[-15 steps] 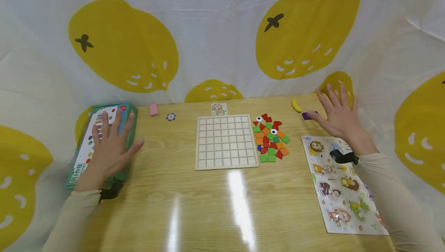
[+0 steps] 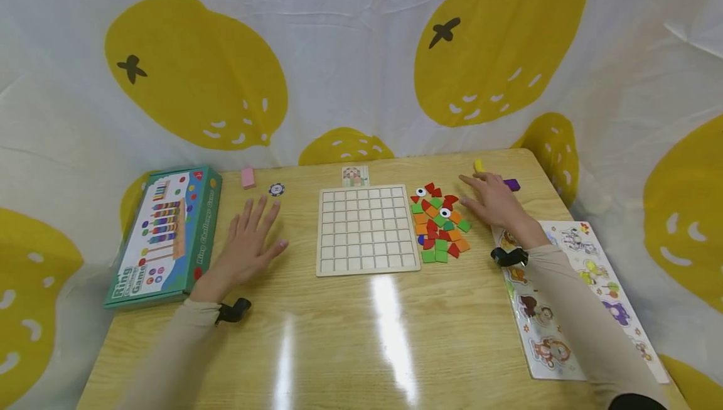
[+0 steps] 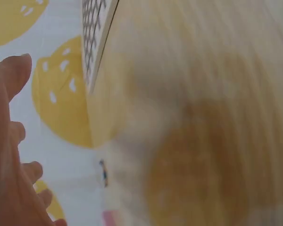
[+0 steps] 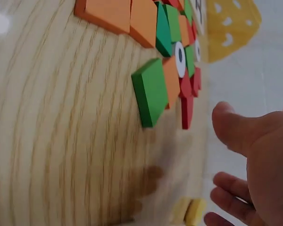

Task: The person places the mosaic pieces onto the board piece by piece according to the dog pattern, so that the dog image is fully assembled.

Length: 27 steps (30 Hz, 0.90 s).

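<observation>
My left hand (image 2: 244,258), fingers spread and holding nothing, hovers between the green game box (image 2: 164,234) and the wooden grid board (image 2: 368,230). Past its fingertips lie a pink block (image 2: 248,178) and a poker chip (image 2: 276,189). My right hand (image 2: 497,201) is also without anything in it, its fingers loosely extended just right of a pile of red, green and orange wooden pieces (image 2: 440,252). In the right wrist view its thumb is apart from the nearest green piece (image 4: 151,92). A yellow toy banana (image 2: 479,166) and a purple block (image 2: 511,184) lie near that hand.
A small picture card (image 2: 355,176) lies just behind the grid board. An animal puzzle board (image 2: 607,291) lies at the right, partly under my right forearm. A white curtain (image 2: 350,52) with yellow fruit prints hangs along the table's back edge.
Both hands have moved inward: the left from over the game box to the right, the right leftward and closer to the wooden pieces. The objects on the table stay where they were.
</observation>
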{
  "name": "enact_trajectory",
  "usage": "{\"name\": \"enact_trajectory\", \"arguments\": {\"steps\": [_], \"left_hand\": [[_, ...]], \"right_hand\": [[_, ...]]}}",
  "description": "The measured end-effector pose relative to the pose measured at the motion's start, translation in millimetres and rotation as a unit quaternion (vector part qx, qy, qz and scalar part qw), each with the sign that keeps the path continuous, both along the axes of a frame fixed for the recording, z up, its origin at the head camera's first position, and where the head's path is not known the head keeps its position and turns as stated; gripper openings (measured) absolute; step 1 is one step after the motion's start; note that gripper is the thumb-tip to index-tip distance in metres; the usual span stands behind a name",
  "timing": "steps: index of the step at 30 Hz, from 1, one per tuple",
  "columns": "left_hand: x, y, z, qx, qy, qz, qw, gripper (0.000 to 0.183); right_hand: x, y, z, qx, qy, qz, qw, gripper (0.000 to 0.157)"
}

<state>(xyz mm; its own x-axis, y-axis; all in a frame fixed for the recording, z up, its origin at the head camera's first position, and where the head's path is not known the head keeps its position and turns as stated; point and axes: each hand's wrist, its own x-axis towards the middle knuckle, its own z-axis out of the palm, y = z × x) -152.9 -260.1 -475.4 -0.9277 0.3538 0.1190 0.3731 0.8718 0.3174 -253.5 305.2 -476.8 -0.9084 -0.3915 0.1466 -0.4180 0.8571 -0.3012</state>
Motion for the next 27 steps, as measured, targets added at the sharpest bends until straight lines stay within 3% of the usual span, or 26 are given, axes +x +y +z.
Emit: {"name": "enact_trajectory", "arguments": {"steps": [6,10,17,27], "left_hand": [[-4.1,36.0,-27.1,0.078,-0.018,-0.007,0.9968,0.074],[-3.4,51.9,-37.5,0.086,-0.012,-0.002,0.9962,0.072],[-4.6,58.4,-48.7,0.087,-0.018,0.006,0.9961,0.080],[-7.9,61.1,-57.3,0.067,-0.005,-0.004,0.9977,0.084]], "right_hand": [[-10.9,-18.8,-15.0,-0.043,-0.026,0.026,0.998,0.032],[-14.7,-24.8,-16.1,-0.064,-0.043,0.019,0.997,0.024],[-17.2,-27.3,-17.0,-0.093,-0.109,-0.022,0.989,0.019],[-23.8,-21.3,-13.5,-0.160,-0.144,-0.047,0.975,0.013]]}}
